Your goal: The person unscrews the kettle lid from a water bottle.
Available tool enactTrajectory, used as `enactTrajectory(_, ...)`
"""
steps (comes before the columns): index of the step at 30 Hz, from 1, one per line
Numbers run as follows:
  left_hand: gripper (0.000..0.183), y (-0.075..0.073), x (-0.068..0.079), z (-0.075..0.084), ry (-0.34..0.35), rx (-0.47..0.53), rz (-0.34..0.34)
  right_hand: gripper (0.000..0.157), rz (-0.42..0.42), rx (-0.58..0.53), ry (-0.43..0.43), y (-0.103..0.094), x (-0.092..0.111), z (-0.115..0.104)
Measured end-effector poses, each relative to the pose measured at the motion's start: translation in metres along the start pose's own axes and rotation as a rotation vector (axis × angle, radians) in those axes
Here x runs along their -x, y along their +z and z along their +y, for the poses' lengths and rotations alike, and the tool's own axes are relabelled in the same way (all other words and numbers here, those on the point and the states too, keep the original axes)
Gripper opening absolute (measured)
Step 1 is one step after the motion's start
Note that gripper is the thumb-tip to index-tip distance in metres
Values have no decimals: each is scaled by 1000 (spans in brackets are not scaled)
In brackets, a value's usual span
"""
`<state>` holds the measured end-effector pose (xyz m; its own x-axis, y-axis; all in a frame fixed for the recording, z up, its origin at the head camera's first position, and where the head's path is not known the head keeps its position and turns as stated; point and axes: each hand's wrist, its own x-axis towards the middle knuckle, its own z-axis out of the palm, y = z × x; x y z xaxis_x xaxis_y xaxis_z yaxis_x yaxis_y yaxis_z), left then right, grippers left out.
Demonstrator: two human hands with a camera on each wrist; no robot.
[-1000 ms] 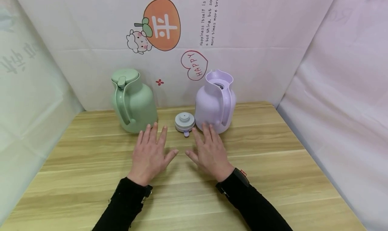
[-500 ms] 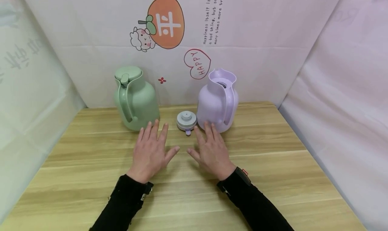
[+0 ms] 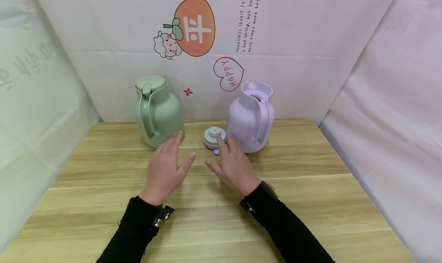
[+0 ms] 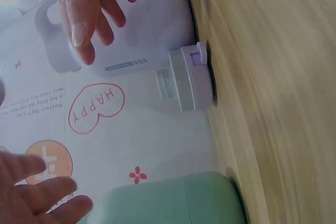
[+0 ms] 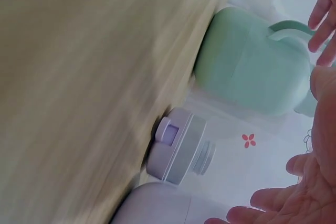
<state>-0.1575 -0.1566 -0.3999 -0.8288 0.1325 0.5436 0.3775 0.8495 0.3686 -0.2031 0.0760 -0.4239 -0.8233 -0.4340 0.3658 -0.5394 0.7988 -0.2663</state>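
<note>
A green thermos jug [image 3: 165,119], its lid on, stands at the back of the table on the left. To its right is a purple thermos jug [image 3: 246,121] with an uncovered mouth. Between the two lies a jug lid [image 3: 210,138], grey side up, with a purple lever; the right wrist view shows this lid [image 5: 176,145] close to the purple jug. My left hand [image 3: 165,171], fingers straight, is in front of the green jug and holds nothing. Also with straight fingers, my right hand [image 3: 238,169] hovers before the lid and purple jug, covering part of both.
The wooden table [image 3: 207,232] ends at a printed white cloth [image 3: 293,33] hanging right behind the jugs. More white cloth hangs at the left and right sides.
Both hands have lifted a little and turned, palms more toward each other. My right fingers have shifted left toward the lid. The head view has moved slightly; jugs and lid stay in place.
</note>
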Motion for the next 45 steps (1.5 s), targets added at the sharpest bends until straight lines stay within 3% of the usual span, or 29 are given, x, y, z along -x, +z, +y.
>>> enactTrajectory(8,59,-21,-6,-13,-83,190,283,82,17,-105,29,3,-27,-10)
enactTrajectory(14,58,-35,-13,-32,-184,322,395,75,55,-200,38,6,-47,-18)
enactTrajectory(18,59,-45,-17,-46,-289,403,390,75,12,-283,87,8,-59,-26)
enactTrajectory(24,68,-56,-22,-64,-532,538,300,82,-41,-361,152,12,-77,-36)
enactTrajectory(27,70,-57,-25,-74,-608,571,265,83,-51,-378,170,15,-85,-40)
enactTrajectory(34,75,-53,-28,-98,-699,633,205,79,-47,-450,200,20,-104,-48)
enactTrajectory(45,77,-45,-41,-123,-746,735,162,77,-29,-535,246,29,-130,-61)
